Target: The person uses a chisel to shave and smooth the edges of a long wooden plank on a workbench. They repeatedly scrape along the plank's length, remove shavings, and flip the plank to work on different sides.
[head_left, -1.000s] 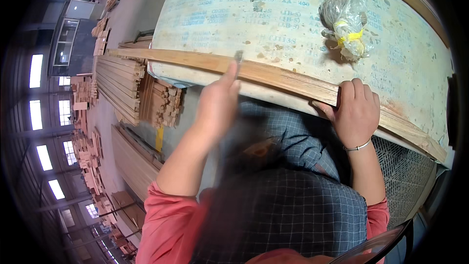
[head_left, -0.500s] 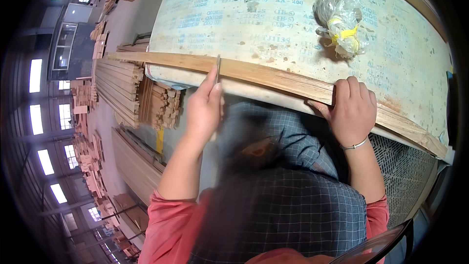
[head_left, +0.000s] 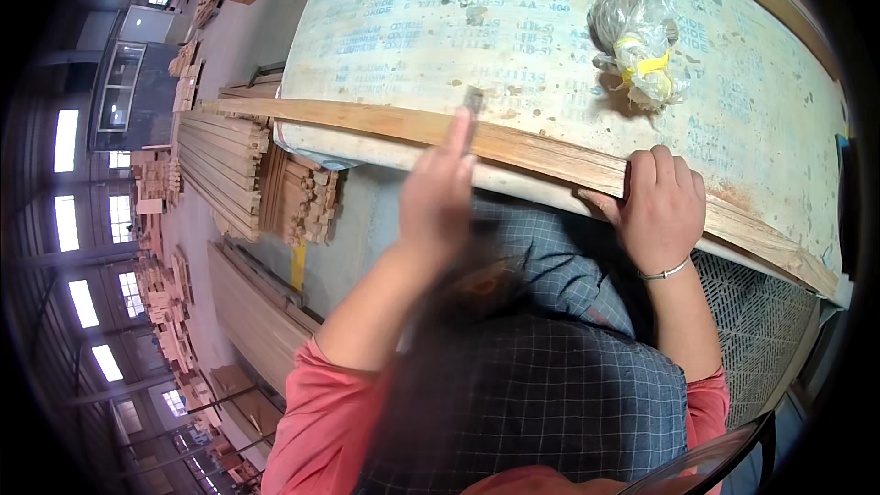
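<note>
Wooden strip [head_left: 550, 154]: lying crosswise along the near edge of the bench [head_left: 412, 55], just ahead of the left hand [head_left: 435, 202] and under the right hand [head_left: 665, 202], the nearer one; long axis running leftward well past the left hand. Clamped at right, from above. At left, clasped around a thin, blurred tool [head_left: 473, 100] crossing the strip; impossible to tell whether touching.

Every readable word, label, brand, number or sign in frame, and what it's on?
Pale sheet: rows of blue printed letters and numbers, wording not copied here; some faint.
Flat tool in left hand: blurred, any marking unreadable.
Wooden strip, tied plastic bag: no readable text.
Wood stacks: too small to tell.
</note>
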A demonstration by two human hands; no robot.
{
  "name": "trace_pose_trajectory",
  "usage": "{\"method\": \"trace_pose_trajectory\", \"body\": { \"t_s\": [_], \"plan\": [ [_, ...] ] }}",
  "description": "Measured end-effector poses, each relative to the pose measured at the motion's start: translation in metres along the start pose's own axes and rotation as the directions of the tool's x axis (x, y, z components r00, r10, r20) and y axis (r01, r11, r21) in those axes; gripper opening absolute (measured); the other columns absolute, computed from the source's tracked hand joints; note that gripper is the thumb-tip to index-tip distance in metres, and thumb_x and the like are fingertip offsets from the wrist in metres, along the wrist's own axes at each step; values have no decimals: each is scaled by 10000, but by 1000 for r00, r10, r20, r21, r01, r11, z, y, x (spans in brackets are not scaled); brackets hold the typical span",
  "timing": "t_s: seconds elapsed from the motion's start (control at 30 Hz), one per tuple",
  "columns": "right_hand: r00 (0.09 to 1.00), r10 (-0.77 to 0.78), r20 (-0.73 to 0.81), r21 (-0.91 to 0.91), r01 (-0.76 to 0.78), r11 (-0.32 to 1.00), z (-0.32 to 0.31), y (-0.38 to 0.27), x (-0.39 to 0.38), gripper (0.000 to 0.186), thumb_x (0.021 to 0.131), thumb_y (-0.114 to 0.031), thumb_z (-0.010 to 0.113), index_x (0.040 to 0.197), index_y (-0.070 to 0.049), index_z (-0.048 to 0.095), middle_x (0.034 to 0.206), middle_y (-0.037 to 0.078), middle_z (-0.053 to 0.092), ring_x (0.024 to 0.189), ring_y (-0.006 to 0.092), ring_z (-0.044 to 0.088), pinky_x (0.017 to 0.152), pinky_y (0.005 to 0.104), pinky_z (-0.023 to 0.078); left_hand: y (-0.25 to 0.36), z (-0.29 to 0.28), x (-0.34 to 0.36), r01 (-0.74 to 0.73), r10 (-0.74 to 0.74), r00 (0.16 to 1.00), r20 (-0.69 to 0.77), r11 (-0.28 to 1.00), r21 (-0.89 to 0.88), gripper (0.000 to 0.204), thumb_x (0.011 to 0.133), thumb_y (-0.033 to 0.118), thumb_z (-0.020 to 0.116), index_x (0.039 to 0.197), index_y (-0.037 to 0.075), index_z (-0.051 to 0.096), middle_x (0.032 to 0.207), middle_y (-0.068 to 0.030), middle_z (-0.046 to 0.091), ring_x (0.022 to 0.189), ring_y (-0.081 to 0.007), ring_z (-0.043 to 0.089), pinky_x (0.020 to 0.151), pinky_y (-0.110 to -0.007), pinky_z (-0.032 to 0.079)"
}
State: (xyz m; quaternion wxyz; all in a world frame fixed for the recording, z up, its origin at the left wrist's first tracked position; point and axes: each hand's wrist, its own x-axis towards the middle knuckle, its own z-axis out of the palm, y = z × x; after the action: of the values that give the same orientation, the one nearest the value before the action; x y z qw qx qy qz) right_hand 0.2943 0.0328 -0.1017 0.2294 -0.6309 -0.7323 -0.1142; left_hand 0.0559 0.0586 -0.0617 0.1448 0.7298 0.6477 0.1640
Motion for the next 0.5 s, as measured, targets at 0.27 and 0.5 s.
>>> {"method": "trace_pose_trajectory", "body": {
  "t_s": [0.27, 0.5],
  "plan": [
    [1000, -13, 8, -9, 13, 1000, 0, -3, 1, 509, 675, -556, 716, 777, -99, 516, 755, 56, 493, 694, 237, 515, 629, 357, 385, -89, 37, -38, -160, 173, 967, -189, 984, 80, 627, 926, -2, 560, 1508, 104, 353, 892, -194, 574, 813, -355, 575, 751, -395, 488],
    [1000, -7, 23, -30, 8, 1000, -1, -3, -1, 531, 675, -577, 712, 765, -94, 511, 753, 62, 491, 686, 243, 508, 628, 358, 388, -84, -2, -67, 290, -325, 945, -21, 871, -397, 514, 998, 56, 448, 1505, 121, 390, 716, -7, 505, 572, -77, 465, 535, -243, 442]
  ]
}}
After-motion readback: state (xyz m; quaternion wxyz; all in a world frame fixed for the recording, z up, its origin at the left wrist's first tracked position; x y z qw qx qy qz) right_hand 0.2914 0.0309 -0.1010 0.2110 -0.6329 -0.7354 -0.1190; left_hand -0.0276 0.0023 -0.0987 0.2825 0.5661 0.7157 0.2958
